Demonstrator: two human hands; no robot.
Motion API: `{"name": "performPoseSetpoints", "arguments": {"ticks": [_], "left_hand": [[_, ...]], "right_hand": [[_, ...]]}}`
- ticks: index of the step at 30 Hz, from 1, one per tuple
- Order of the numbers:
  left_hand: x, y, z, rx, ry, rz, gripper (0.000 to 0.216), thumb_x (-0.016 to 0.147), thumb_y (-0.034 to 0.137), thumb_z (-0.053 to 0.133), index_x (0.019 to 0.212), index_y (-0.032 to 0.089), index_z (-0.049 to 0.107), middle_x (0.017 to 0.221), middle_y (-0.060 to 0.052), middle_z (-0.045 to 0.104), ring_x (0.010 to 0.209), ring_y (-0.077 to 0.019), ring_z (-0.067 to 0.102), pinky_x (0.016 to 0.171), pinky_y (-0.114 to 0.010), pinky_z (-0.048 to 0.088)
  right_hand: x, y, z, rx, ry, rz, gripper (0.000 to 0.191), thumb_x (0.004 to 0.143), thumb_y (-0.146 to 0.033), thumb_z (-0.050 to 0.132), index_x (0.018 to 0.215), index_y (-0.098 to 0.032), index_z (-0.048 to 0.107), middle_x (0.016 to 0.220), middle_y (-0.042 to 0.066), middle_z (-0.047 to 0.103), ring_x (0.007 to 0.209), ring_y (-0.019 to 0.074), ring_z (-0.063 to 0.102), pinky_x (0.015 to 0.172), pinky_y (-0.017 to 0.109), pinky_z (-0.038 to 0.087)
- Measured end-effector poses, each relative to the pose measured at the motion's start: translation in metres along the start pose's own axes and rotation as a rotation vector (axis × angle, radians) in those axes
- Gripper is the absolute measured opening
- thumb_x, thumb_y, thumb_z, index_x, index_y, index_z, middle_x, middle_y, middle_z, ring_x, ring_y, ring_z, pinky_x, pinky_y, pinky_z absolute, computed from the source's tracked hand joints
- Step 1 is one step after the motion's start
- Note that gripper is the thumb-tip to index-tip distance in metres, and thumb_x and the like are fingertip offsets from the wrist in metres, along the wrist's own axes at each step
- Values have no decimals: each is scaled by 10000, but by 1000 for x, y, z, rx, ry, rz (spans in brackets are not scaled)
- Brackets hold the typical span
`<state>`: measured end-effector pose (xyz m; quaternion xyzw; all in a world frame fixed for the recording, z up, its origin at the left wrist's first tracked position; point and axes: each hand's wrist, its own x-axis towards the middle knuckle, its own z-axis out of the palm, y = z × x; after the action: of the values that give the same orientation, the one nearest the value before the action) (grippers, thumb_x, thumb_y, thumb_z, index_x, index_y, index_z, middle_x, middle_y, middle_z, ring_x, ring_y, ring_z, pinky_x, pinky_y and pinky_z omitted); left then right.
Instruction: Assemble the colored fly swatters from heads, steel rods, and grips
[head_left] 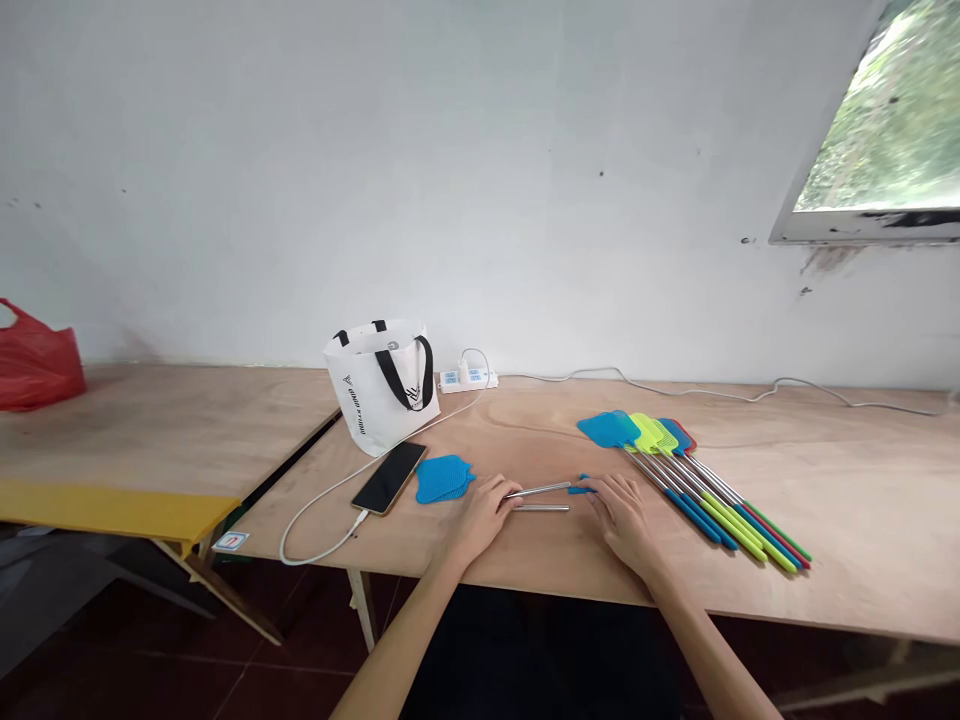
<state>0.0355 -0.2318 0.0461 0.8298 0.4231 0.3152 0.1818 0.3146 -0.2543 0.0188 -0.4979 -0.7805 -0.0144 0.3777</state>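
Note:
My left hand (487,512) is closed around one end of a thin metal rod (546,489), which points to the right just above the table. A second metal rod (546,508) lies below it on the wood, its left end by my left fingers. Facing the first rod's free end, my right hand (621,512) is closed on a blue handle (577,490), mostly hidden under the fingers. Blue fly swatter heads (441,480) lie stacked left of my left hand. Several fly swatters (679,490) in blue, yellow-green, red and green rest side by side to the right.
A phone (390,480) on a white charging cable (300,520) lies at the left. Behind it stand a white bag (375,400) and a power strip (480,380). A gap separates this table from another at the left, bearing a red bag (37,365).

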Motion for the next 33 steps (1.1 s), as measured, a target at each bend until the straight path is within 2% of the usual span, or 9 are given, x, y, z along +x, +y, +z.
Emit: {"name": "performPoseSetpoints", "arguments": {"ticks": [8,14,27,33], "left_hand": [[-1,5,-2,-9,-39,-5,189,1034,308,511,998,237,682,1031,-28,670,997,-209,636,881,-319,468],[-1,6,-2,-6,-27,-12,196,1038,302,499,1014,233,681,1033,-29,670,1003,-214,638,893,-326,468],[-1,0,0,-8,-12,17,195,1025,282,529,1072,254,715,1042,-27,661,994,-205,639,882,-307,478],[-1,2,1,21,-16,69,228,1027,324,539,1109,303,751,995,-21,654,970,-197,629,887,-305,472]], "right_hand": [[-1,4,5,-7,37,-13,314,1045,-316,386,1216,-279,646,1147,59,720,1033,235,644,892,386,452],[-2,6,5,-26,85,-5,273,1041,-299,410,1173,-275,647,1107,44,723,1016,229,640,886,380,437],[-2,7,4,-24,40,-54,328,1060,-288,379,1167,-273,689,1140,63,726,1021,233,642,878,391,449],[1,-9,2,4,-77,-157,329,1049,-273,426,1214,-307,708,1043,40,754,945,218,663,841,375,508]]}}
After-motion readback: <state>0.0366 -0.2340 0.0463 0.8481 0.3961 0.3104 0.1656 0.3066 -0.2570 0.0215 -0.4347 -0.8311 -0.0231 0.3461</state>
